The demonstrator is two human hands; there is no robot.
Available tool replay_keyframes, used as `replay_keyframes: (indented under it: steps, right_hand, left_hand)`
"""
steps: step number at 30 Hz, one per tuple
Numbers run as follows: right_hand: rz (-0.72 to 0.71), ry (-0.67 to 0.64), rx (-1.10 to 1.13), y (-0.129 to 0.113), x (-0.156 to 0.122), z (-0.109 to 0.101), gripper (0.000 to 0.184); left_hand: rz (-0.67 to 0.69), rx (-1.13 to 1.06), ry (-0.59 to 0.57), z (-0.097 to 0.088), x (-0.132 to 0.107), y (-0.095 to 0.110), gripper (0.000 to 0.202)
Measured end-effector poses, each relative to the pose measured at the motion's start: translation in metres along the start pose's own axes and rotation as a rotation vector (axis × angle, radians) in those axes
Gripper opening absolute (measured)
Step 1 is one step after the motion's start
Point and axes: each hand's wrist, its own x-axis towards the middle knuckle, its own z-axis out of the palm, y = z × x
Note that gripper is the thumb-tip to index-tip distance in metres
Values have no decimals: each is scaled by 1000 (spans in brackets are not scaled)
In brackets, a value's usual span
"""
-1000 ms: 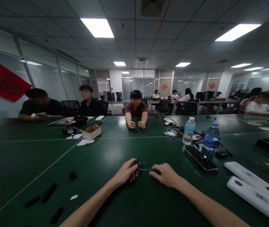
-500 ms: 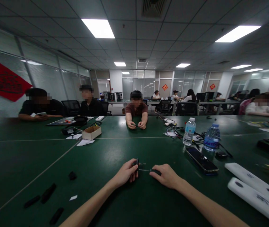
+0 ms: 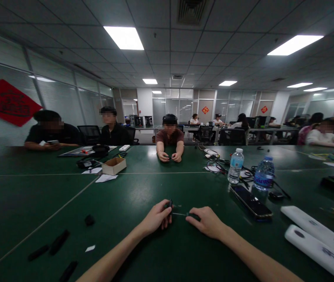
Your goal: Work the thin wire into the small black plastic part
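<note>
Above the green table [image 3: 137, 188], my left hand [image 3: 156, 217] is closed around a small black part [image 3: 171, 204], gripped between thumb and fingers. My right hand [image 3: 205, 221] holds a screwdriver [image 3: 180, 214] by its dark handle. The thin metal shaft points left, and its tip is at the black part; whether it sits inside a screw is too small to make out. Several loose black pieces, among them a short block [image 3: 90, 220] and a long piece [image 3: 59, 242], lie left of my left forearm. A white paper scrap [image 3: 90, 248] is close to them.
Right of my right hand are a phone [image 3: 251, 202], a clear water bottle [image 3: 235, 166], a blue-labelled bottle [image 3: 263, 174] and white oblong devices [image 3: 316, 246]. Tangled cables [image 3: 218, 161] lie behind. A cardboard box [image 3: 114, 166] stands at left. Opposite sits a person [image 3: 169, 139], hands on the table.
The camera view has shifted slightly. Both hands keep nearly the same pose, with the screwdriver still directed at the black part.
</note>
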Motion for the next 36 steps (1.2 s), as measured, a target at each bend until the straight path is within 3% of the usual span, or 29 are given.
replay_keyframes:
  steps: [36]
  right_hand:
    - [48, 61, -53, -1, 1, 5, 41]
  left_hand:
    - [13, 27, 23, -2, 3, -8, 41]
